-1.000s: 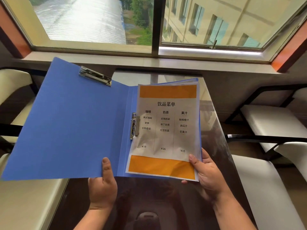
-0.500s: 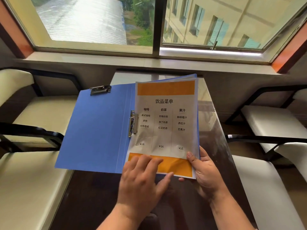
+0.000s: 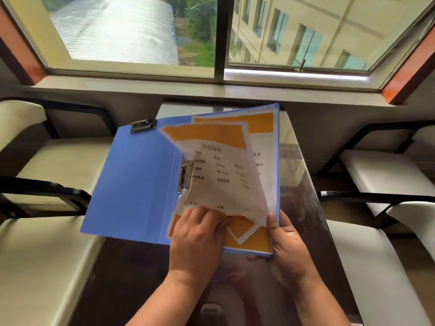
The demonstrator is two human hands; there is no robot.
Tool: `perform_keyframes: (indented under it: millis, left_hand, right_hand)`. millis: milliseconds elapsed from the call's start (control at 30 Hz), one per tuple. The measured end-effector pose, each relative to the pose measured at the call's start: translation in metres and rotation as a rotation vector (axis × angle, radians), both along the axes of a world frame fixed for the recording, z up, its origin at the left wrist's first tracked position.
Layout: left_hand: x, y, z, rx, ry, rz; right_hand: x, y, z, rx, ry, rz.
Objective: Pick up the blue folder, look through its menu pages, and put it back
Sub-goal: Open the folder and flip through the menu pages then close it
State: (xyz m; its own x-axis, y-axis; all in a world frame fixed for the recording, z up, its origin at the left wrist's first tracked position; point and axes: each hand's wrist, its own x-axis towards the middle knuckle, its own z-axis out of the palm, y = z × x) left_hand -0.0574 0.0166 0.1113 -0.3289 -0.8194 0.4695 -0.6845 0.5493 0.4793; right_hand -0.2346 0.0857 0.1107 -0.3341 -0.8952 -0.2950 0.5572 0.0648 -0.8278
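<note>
The blue folder [image 3: 134, 184] is held open above the glass-topped table [image 3: 299, 184], its cover spread to the left with a metal clip at the top edge. Menu pages with orange bands sit on its right half. My left hand [image 3: 197, 241] pinches the lower edge of the top menu page [image 3: 219, 170], which is lifted and curling leftward, showing a second menu page [image 3: 263, 128] beneath. My right hand [image 3: 284, 241] grips the folder's lower right corner, thumb on the page stack.
Cream cushioned chairs with black frames stand on the left [image 3: 58, 165] and right [image 3: 381, 175] of the table. A window sill [image 3: 211, 90] and large window lie beyond the table's far end.
My left hand let go of the folder's bottom edge, moved right onto the menu and has lifted the top page. The open cover has swung in narrower on the left.
</note>
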Motion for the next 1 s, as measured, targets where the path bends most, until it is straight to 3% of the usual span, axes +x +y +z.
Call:
perform_keyframes:
  millis: [100,300,400,533,667,867,1000]
  left_hand:
    - [0.010,-0.001,-0.002,0.079,0.221,0.082]
    - [0.028,-0.007,-0.013,0.301,0.747,0.454]
    - [0.045,-0.021,-0.024,0.356,0.821,0.617]
    - [0.053,-0.022,-0.027,0.391,0.825,0.675]
    - [0.052,-0.012,-0.025,0.273,0.716,0.624]
    - [0.026,0.033,-0.019,-0.209,0.133,-0.063]
    - [-0.009,0.026,-0.005,-0.126,-0.081,-0.142]
  right_hand:
    - [-0.006,0.001,0.001,-0.010,-0.035,-0.033]
    - [-0.015,0.001,0.005,-0.003,-0.039,-0.034]
    - [-0.016,0.001,0.006,0.014,-0.036,-0.028]
    - [-0.015,0.001,0.007,0.022,-0.033,-0.030]
    - [-0.014,-0.001,0.006,0.022,-0.047,-0.039]
    - [-0.012,-0.008,0.008,0.007,-0.035,-0.054]
    - [-0.007,-0.012,0.005,-0.037,-0.056,-0.052]
